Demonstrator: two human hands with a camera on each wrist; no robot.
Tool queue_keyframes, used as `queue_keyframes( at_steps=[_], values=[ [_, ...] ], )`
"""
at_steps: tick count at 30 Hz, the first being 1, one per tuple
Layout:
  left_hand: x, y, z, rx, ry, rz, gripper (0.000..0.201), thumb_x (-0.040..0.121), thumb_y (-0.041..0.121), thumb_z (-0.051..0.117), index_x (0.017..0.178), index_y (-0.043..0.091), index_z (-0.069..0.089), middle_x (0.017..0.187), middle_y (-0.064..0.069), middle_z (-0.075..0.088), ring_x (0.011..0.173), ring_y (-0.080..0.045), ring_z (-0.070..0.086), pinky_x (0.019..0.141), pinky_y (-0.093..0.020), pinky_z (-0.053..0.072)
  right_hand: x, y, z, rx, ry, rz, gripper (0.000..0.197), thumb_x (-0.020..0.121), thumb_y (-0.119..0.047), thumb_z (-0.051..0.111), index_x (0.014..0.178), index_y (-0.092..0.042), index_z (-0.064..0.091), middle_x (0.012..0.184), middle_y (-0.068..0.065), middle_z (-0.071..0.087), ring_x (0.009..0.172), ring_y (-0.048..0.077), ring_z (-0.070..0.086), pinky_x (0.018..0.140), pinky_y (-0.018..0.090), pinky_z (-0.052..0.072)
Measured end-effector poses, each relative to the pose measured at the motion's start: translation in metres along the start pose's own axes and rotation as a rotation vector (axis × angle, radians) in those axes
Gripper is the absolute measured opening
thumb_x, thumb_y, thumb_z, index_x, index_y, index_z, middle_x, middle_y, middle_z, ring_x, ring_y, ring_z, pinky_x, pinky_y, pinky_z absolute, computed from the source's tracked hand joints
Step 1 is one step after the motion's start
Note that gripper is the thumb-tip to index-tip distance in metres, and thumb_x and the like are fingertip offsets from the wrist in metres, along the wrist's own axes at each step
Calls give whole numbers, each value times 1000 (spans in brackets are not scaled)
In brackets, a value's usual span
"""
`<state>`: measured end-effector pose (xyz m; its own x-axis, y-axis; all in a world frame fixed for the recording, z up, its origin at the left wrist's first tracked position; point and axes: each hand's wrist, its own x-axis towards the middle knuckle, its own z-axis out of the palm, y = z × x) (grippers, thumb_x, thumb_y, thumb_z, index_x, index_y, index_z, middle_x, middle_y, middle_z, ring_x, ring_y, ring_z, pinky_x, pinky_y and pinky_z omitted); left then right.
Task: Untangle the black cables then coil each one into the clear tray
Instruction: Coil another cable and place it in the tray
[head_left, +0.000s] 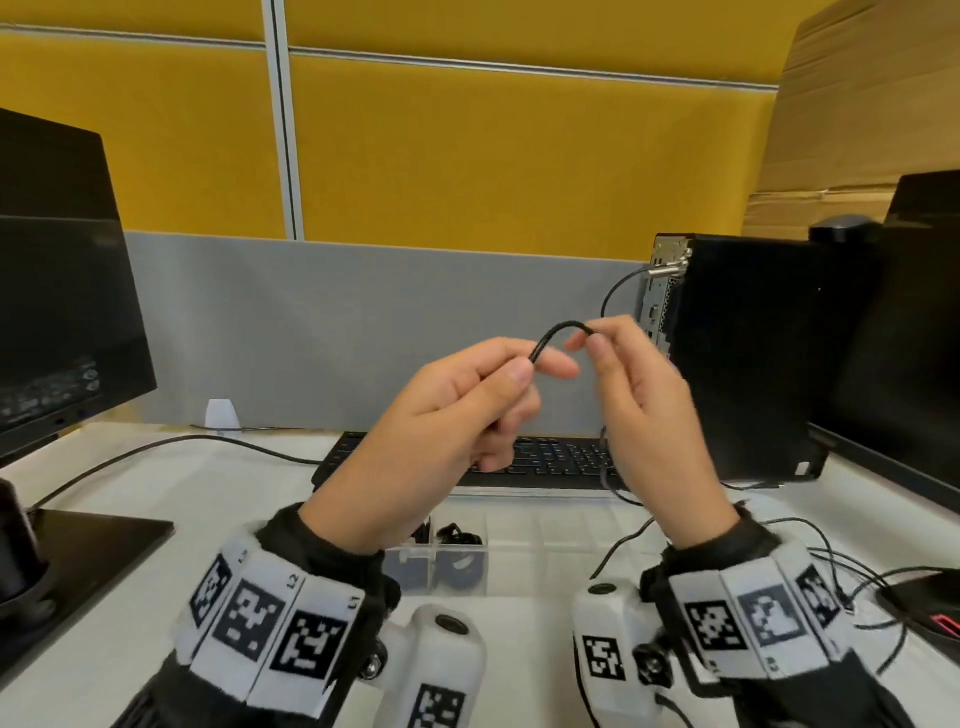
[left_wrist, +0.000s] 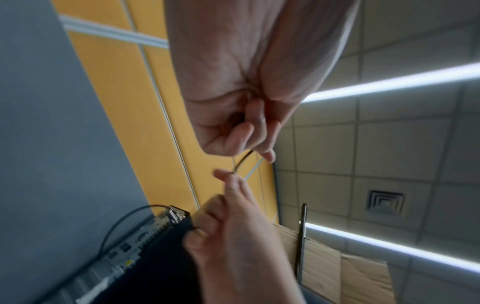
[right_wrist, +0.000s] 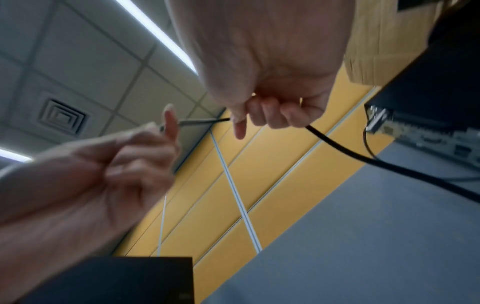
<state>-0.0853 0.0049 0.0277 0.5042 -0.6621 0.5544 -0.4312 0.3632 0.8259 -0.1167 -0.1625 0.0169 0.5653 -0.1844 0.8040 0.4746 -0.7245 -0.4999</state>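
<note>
Tray (head_left: 545, 551) sits at the near middle of the table, just below the raised wrists; its left compartments already hold dark coiled cable, the right ones look bare.

Above it, both hands are lifted off the table with a short arch of cable (head_left: 563, 332) bridging them. Left hand (head_left: 457, 410) pinches one end of the arch between thumb and forefinger, other fingers curled. Right hand (head_left: 639, 395) pinches the other end at its fingertips.

Key relation: the held span runs left to right between the two pinches, and the slack drops from the right hand toward the right table edge, where loose thin cables lie. So the free length is on the right side, and the right hand is nearer to it.

Right wrist view shows that tail leaving the curled fingers (right_wrist: 275, 115), down and away; head view hides it behind the palm. Left wrist view shows only the short arch.

Beyond: keyboard (head_left: 550, 460), then a computer (head_left: 748, 353) at the far right.
</note>
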Motion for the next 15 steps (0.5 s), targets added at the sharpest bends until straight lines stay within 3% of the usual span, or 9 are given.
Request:
queue_keyframes(
  at_steps=[3,6,8,10,12,13,15],
  values=[
    [1,-2,0,-75,90,113,30,94,17,41,114,8,61,78,-15,54,55,-7,45,56,-19,44,-10,-1,20,41,-298,77,22,100,-26,37,95,-36,56,58,-5,48,50,8,37,53,27,34],
    [4,-9,-8,-69,295,178,29,96,17,40,112,5,60,107,-6,69,92,-14,67,81,-25,54,-18,-11,29,87,-645,142,28,101,-27,36,87,-43,53,56,-17,49,52,1,40,57,18,34],
    [6,-17,-17,126,405,243,27,99,16,38,113,6,59,115,-4,67,108,-14,63,92,-26,50,-22,-19,28,26,-806,136,23,101,-28,34,97,-32,56,59,-14,48,54,0,42,58,16,35],
    [6,-24,-28,491,471,292,27,98,19,38,113,10,59,116,3,65,110,-7,60,93,-22,47,-23,-27,22,-55,-940,96,24,102,-29,33,96,-28,56,61,-19,52,58,-2,45,59,13,35],
    [6,-32,-36,880,434,194,26,99,22,38,105,9,60,108,5,67,101,-6,61,84,-21,47,-18,-31,12,-140,-920,43,25,101,-32,34,89,-30,56,64,-16,52,61,0,46,61,17,36],
    [6,-34,-38,1003,361,76,23,100,21,39,99,9,59,101,2,69,94,-8,63,79,-24,46,-15,-31,6,-191,-824,12,25,100,-33,36,85,-30,56,64,-11,50,60,4,45,62,20,37],
    [5,-30,-35,905,129,-167,25,100,19,38,87,10,57,85,0,72,79,-7,65,71,-24,45,-9,-28,-5,-241,-500,-46,23,97,-32,42,80,-29,57,59,-6,47,56,6,44,55,20,34]
  ],
)
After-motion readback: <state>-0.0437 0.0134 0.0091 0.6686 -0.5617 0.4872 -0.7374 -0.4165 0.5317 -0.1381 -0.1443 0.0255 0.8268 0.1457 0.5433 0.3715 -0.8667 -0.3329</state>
